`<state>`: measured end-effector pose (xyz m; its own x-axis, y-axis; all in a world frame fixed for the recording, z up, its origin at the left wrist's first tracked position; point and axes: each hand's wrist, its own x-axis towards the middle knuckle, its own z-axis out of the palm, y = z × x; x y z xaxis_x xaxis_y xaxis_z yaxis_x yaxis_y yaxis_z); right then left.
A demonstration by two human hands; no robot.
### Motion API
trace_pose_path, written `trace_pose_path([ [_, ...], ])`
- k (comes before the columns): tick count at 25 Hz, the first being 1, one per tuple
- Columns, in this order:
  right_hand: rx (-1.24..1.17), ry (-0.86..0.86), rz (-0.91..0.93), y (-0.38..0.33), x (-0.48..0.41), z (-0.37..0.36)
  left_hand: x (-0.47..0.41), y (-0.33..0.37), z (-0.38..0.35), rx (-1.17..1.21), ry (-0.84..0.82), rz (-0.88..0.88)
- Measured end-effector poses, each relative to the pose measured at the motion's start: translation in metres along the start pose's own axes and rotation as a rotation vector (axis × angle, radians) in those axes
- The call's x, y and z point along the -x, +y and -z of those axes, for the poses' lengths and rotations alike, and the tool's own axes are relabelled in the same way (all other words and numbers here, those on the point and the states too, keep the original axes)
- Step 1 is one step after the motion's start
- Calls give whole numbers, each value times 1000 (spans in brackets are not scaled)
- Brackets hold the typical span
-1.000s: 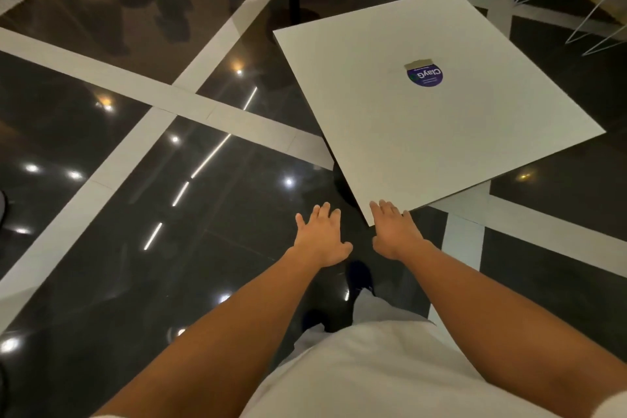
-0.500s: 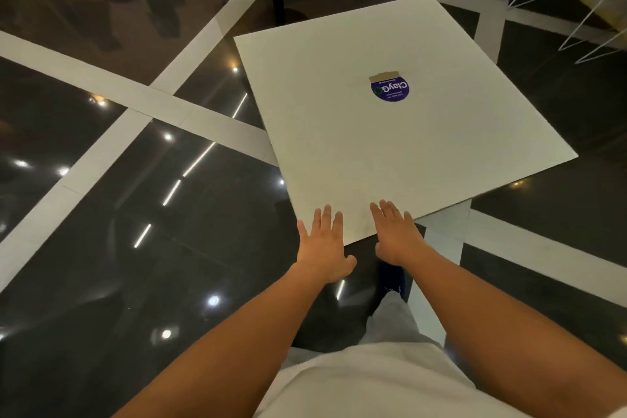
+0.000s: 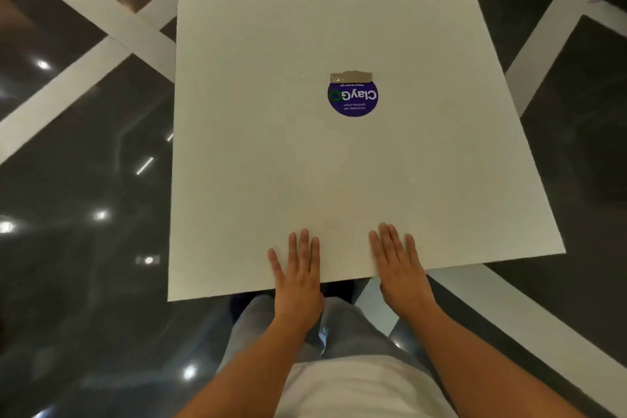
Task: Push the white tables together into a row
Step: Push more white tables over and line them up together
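Both palms now lie flat on white table [image 3: 339, 163]: left hand [image 3: 298, 276], right hand [image 3: 400, 268].

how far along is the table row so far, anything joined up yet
Nothing looks joined: only one white table shows, with dark floor on every side of it. In hand: the left hand and right hand lie flat, fingers spread, on its near edge, placed to push. Left: sliding it against another table, none of which is in view.

White table [image 3: 264, 153], purple sticker [image 3: 353, 98] atop
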<state>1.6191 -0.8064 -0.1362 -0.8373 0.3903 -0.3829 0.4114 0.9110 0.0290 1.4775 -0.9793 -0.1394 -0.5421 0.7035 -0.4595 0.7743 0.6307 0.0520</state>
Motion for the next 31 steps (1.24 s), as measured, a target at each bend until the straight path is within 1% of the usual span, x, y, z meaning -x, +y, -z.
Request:
trace_pose_path([
  [2, 24, 81, 36, 30, -9, -10, -17, 8, -1, -15, 16, -3],
  [4, 53, 120, 105, 52, -19, -19, -29, 8, 0, -26, 41, -81],
  [5, 60, 131, 159, 61, -22, -23, -31, 9, 1, -14, 62, -117],
  [8, 84, 192, 374, 87, -31, -37, -33, 13, -3, 21, 68, -145],
  [10, 111, 214, 470, 106, -32, -38, -37, 21, -8, 46, 61, -142],
  [14, 160, 255, 531, 130, -30, -23, -37, 50, -13, 67, 69, -82],
  [17, 196, 269, 519, 131, -27, -19, -36, 51, -19, 63, 99, -106],
  [21, 203, 257, 466, 109, -30, -19, -40, 20, -21, 50, 175, -253],
  [24, 169, 292, 380, 73, -33, -17, -41, -17, -22, 30, 219, -333],
  [26, 133, 330, 324, 38, -29, -27, -38, -53, -22, -44, 228, -381],
  [28, 68, 310, 275, 0, -28, -29, -36, -87, -16, -103, 249, -411],
  [30, 9, 233, 243, -23, -30, -27, -37, -113, -13, -139, 271, -424],
  [31, -13, 202, 234, -30, -32, -22, -35, -120, -9, -150, 249, -420],
])
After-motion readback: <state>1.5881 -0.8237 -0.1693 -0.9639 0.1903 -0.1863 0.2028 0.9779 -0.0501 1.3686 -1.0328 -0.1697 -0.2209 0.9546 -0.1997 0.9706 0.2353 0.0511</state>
